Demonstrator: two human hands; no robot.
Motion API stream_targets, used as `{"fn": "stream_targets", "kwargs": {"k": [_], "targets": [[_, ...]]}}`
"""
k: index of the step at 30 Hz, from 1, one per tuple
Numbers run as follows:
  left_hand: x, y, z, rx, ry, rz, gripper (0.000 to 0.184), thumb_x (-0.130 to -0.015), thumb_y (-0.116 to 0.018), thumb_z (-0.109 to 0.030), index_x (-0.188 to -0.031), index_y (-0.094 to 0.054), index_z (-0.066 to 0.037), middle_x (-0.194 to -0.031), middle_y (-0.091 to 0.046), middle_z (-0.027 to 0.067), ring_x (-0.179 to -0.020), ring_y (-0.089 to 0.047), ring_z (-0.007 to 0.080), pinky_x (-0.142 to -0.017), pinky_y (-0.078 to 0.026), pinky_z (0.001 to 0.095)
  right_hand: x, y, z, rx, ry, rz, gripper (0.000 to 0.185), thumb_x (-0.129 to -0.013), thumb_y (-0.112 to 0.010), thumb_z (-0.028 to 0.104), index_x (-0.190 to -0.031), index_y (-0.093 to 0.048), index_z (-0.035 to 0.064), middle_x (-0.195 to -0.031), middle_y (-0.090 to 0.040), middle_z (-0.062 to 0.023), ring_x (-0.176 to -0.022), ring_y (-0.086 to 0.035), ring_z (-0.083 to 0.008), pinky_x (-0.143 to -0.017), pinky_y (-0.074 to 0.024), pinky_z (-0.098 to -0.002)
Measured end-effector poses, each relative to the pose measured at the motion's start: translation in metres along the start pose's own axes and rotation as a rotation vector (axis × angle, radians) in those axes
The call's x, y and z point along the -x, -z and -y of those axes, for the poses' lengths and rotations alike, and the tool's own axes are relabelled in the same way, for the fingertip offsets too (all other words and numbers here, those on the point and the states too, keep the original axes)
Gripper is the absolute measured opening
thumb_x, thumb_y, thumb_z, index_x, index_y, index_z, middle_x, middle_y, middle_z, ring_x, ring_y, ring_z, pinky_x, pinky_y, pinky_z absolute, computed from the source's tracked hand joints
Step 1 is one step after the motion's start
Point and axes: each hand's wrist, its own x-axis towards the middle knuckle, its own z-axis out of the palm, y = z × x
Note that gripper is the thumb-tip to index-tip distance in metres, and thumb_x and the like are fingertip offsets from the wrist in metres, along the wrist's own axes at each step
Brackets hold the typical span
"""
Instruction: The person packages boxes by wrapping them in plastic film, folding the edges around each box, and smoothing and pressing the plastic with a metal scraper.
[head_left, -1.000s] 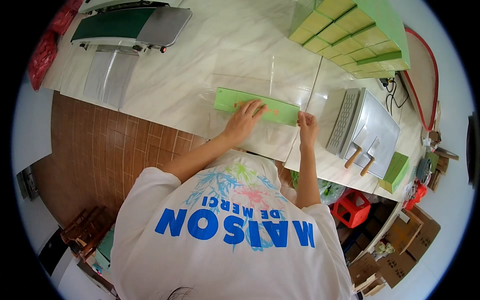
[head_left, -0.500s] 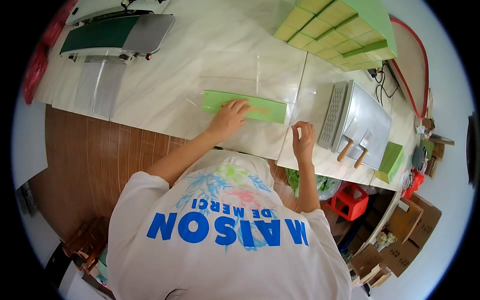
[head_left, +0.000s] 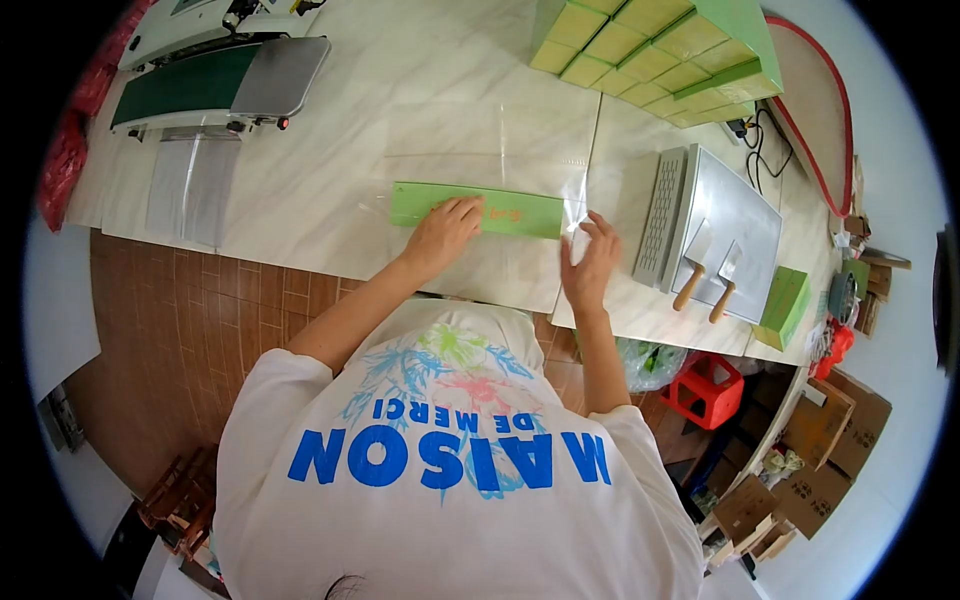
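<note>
A long, flat green box (head_left: 525,214) with orange lettering lies on the marble-patterned table. Clear plastic film (head_left: 450,145) spreads around and beyond it; whether the box is inside the film or on top, I cannot tell. My left hand (head_left: 445,237) rests with its fingers laid over the box's middle, pressing rather than gripping. Just off the box's right end is my right hand (head_left: 592,262), thumb and fingers apart, beside crinkled film that catches the light.
Stacked green boxes (head_left: 650,60) stand at the back right. Right of my hands is a metal case (head_left: 720,220) with two wooden-handled scrapers (head_left: 705,270) on it, then another green box (head_left: 782,308). A machine with a green belt (head_left: 185,85) sits far left, near clear film sheets (head_left: 190,185).
My right hand has moved left to the box's end, and its curled fingers have spread. My left hand stays on the box; the whole view has shifted slightly.
</note>
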Motion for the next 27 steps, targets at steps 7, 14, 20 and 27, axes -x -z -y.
{"fn": "stream_targets", "kwargs": {"k": [7,14,20,27], "targets": [[-0.009,0.003,-0.001,-0.011,0.023,0.02,0.031,-0.08,-0.068,-0.019,-0.106,-0.057,-0.005,-0.111,-0.062,0.0074,-0.1,-0.061,0.0246,-0.083,-0.051,0.0364,-0.004,-0.038,0.016,-0.022,0.197,0.244,0.027,-0.078,-0.07,0.007,-0.103,-0.06,0.0076,-0.123,-0.058,-0.0087,-0.113,-0.053,-0.0307,-0.094,-0.0412,-0.0454],[0.006,0.036,0.011,0.017,0.118,-0.067,0.028,-0.079,-0.07,-0.021,-0.1,-0.058,-0.007,-0.115,-0.06,0.0086,-0.106,-0.058,0.0269,-0.089,-0.047,0.0396,-0.012,-0.044,0.013,-0.137,0.156,0.183,0.011,-0.077,-0.07,0.004,-0.085,-0.062,0.0064,-0.103,-0.065,-0.0049,-0.095,-0.059,-0.028,-0.082,-0.0451,-0.0389],[0.04,0.054,0.047,-0.03,0.185,-0.043,0.022,-0.08,-0.07,-0.019,-0.094,-0.059,-0.006,-0.116,-0.061,0.0084,-0.106,-0.057,0.0275,-0.09,-0.046,0.0398,-0.006,-0.048,0.011,-0.15,0.106,0.171,0.011,-0.078,-0.071,0.005,-0.086,-0.063,0.0066,-0.103,-0.066,-0.0056,-0.095,-0.058,-0.028,-0.083,-0.0444,-0.0387],[0.043,0.057,0.052,0.047,0.147,-0.1,0.013,-0.082,-0.067,-0.014,-0.088,-0.06,-0.005,-0.102,-0.068,0.0077,-0.094,-0.063,0.0267,-0.084,-0.048,0.0404,-0.009,-0.027,0.007,-0.132,0.114,0.238,0.016,-0.078,-0.072,0.006,-0.091,-0.062,0.007,-0.111,-0.064,-0.0054,-0.101,-0.057,-0.028,-0.088,-0.0418,-0.0402]]}}
